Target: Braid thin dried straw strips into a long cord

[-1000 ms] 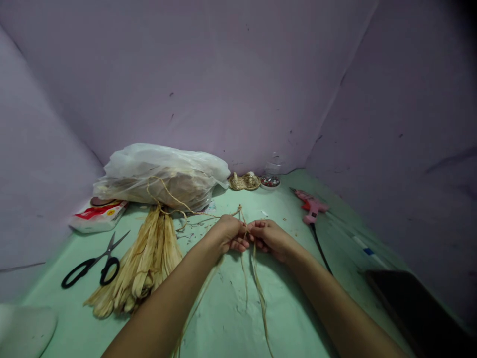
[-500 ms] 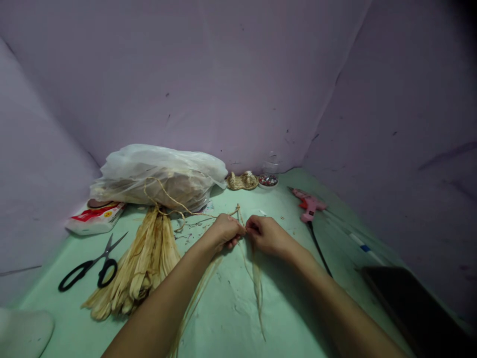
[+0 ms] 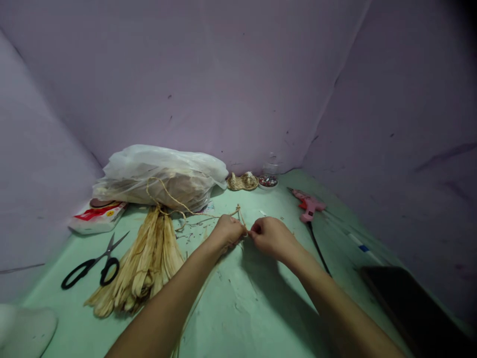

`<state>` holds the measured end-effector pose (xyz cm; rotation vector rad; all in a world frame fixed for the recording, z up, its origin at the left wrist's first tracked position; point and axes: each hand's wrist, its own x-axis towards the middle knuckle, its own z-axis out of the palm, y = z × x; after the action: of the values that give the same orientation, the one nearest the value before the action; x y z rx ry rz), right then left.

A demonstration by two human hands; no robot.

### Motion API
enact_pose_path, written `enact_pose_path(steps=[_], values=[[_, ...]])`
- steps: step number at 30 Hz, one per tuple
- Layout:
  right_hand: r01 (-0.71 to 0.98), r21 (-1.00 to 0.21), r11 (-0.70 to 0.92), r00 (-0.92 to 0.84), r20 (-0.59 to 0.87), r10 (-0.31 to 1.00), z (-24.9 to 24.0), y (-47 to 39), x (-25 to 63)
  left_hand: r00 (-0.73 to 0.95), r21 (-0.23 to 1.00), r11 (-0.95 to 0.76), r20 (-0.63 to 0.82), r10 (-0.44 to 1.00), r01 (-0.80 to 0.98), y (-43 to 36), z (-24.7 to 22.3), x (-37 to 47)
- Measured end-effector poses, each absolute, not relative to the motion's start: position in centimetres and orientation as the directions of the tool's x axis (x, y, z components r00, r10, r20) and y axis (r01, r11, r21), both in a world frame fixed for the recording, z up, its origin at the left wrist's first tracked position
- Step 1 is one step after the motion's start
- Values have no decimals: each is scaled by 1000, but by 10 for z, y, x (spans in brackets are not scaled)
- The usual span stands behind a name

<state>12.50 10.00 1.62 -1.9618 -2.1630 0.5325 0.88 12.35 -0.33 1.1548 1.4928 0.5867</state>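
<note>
My left hand (image 3: 228, 231) is closed in a pinch on a thin straw-coloured fibre cord (image 3: 241, 217) that bends in a small peak just beyond the fingers. My right hand (image 3: 274, 238) comes up against it from the right, thumb and forefinger pressed together at the cord's strands. Pale loose fibres (image 3: 197, 307) trail under my left forearm toward the near edge. Further left, the twisted cord runs back across the table to a tied bundle of dried fibre strips (image 3: 151, 258). The exact grip between the fingertips is partly hidden.
Black-handled scissors (image 3: 97, 259) lie open left of the bundle. Behind stand a plastic bag (image 3: 164, 171), a red-and-white box (image 3: 97, 218), a woven piece (image 3: 242, 181) and a small bead dish (image 3: 268, 182). A pink glue gun (image 3: 310, 205) and a dark flat object (image 3: 413, 308) are at right.
The strand that hung below my right hand no longer shows there. My right hand has turned slightly and now meets the left fingertips; the left hand has barely moved.
</note>
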Motion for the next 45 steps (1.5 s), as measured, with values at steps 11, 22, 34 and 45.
enact_pose_path(steps=[11,22,34,45], values=[[937,-248,245,-262,-35,964,13,79,103,120,826,454,-515,848,335,126,-1,0],[241,-911,-334,-5,-346,938,27,109,136,215,811,442,-544,811,383,135,-4,-14],[84,-893,-442,-104,-449,888,-8,114,117,205,803,280,-439,875,526,131,1,-9],[4,-899,-438,-152,-434,888,-15,113,116,159,532,-57,-149,976,845,107,25,-1]])
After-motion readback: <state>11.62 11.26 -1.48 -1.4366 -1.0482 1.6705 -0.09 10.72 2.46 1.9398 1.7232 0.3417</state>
